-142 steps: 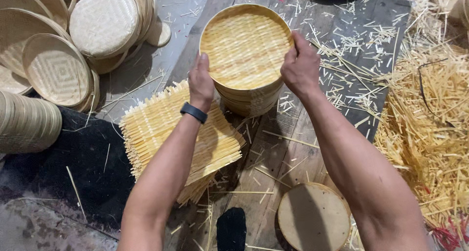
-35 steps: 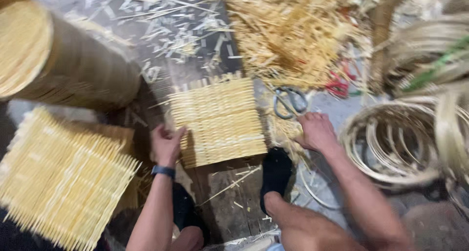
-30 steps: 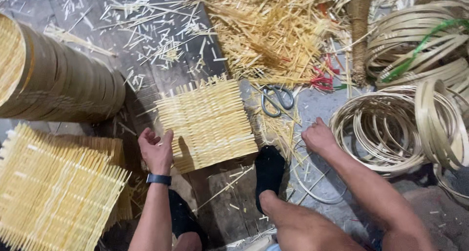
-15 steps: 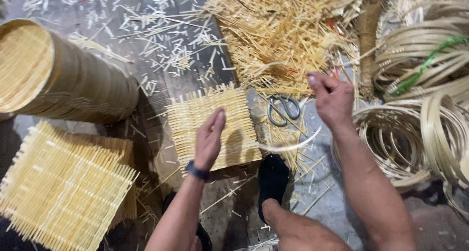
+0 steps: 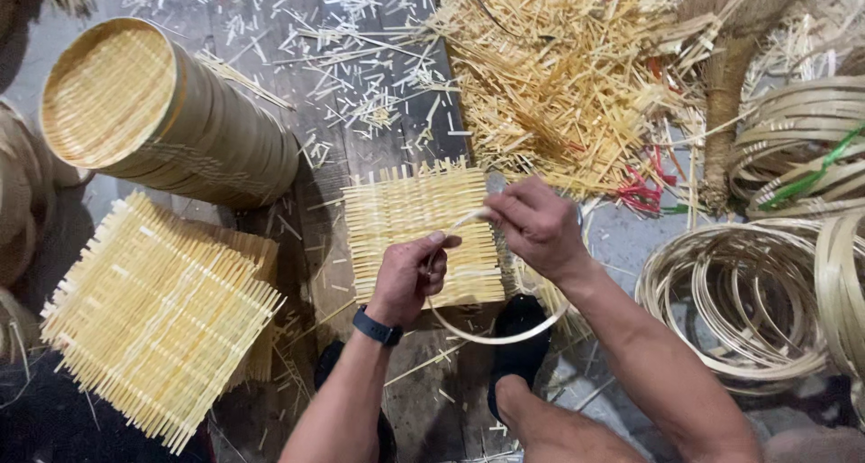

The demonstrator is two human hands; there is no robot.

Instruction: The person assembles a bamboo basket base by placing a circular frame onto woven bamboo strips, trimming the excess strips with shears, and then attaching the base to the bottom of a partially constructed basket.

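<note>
A square woven bamboo mat [image 5: 405, 215] lies on the dark wooden board in front of me. Over it I hold a thin bamboo hoop [image 5: 505, 335] with both hands. My left hand [image 5: 410, 274], with a dark watch on the wrist, pinches one end of the strip. My right hand [image 5: 536, 224] grips the other end near the mat's right edge. The hoop's curve hangs down toward my black shoe [image 5: 518, 337].
A tall stack of round woven trays [image 5: 162, 116] lies on its side at upper left. A pile of square mats [image 5: 158, 310] sits at left. Loose bamboo offcuts [image 5: 559, 76] heap behind, and coiled hoops [image 5: 757, 301] lie at right.
My right hand has brought a bamboo hoop from the right over the mat. My left hand lifted off the mat and took hold of the hoop's other end.
</note>
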